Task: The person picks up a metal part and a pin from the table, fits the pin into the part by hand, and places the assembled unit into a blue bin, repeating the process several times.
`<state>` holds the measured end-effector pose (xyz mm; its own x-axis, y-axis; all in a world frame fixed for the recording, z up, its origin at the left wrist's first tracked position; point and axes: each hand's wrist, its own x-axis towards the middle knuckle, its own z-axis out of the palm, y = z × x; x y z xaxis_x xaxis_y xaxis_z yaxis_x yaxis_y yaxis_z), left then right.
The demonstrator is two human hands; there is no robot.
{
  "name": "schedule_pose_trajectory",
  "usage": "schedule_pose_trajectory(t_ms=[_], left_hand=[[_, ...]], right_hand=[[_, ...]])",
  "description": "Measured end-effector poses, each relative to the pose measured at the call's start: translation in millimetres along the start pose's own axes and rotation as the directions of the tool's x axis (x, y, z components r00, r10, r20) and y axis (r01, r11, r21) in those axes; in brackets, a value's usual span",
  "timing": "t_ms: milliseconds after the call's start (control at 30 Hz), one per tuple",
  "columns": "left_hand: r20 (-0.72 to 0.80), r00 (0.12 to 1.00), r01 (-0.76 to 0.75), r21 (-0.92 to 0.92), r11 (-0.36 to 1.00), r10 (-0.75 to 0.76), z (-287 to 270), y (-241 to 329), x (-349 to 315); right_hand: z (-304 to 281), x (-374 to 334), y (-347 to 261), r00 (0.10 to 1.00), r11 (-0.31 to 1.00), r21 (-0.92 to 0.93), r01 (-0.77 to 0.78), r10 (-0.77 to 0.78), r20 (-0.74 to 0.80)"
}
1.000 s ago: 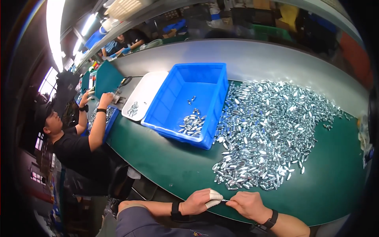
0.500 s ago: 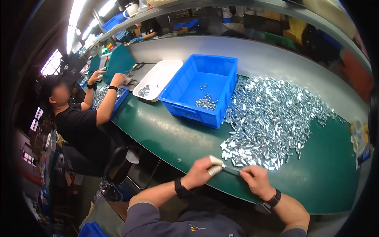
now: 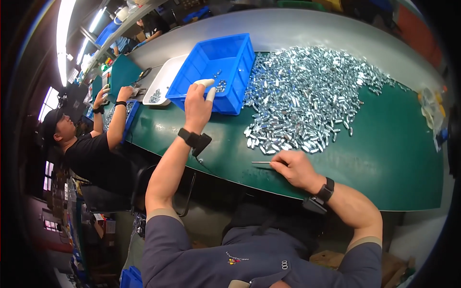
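Observation:
My left hand (image 3: 197, 108) is over the near rim of a blue plastic bin (image 3: 230, 106). White finger cots cover its thumb and forefinger, which are spread apart with nothing visible between them. Several small shiny metal parts (image 3: 221, 87) lie inside the bin, partly hidden by the hand. Above the green tabletop, my right hand (image 3: 297, 169) pinches a thin metal rod (image 3: 260, 162) that points left. Just beyond that hand spreads a large heap of small silvery metal pieces (image 3: 302, 101).
A white tray (image 3: 163, 80) holding a few metal parts stands left of the bin. Farther left, a co-worker (image 3: 91, 149) sits by a green machine (image 3: 124, 72). A clear plastic bag (image 3: 430, 113) lies at the right end of the green table (image 3: 394, 158).
My left hand has left the rod's tip and moved up and left to the bin, its fingers parting. The right hand keeps the rod. The view has shifted.

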<state>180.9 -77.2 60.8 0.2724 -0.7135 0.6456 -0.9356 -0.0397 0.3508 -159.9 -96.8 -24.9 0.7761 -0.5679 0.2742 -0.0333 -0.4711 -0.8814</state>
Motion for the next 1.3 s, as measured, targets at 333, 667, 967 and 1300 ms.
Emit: schedule_pose_trajectory(t_ms=[333, 667, 967, 1300], left_hand=[[0.379, 0.925, -0.017, -0.067, 0.998, 0.042, 27.2, 41.0, -102.7], [0.41, 0.912, 0.126, -0.32, 0.939, 0.017, 6.8, 68.8, -120.5], [0.443, 0.896, 0.144, -0.386, 0.911, 0.045, 1.3, 79.0, -125.1], [0.489, 0.829, -0.049, -0.42, 0.906, 0.272, -1.4, 98.0, -118.2]], right_hand=[[-0.1, -3.6, -1.5, 0.999, 0.996, 0.08, -0.039, 0.04, -0.012], [1.3, -1.8, 9.1, 0.974, 0.971, 0.213, -0.11, 0.148, -0.171], [-0.5, 0.8, 8.4, 0.97, 0.954, 0.264, -0.144, 0.189, -0.155], [-5.0, 0.6, 3.6, 0.997, 0.996, 0.062, -0.072, 0.072, -0.011]])
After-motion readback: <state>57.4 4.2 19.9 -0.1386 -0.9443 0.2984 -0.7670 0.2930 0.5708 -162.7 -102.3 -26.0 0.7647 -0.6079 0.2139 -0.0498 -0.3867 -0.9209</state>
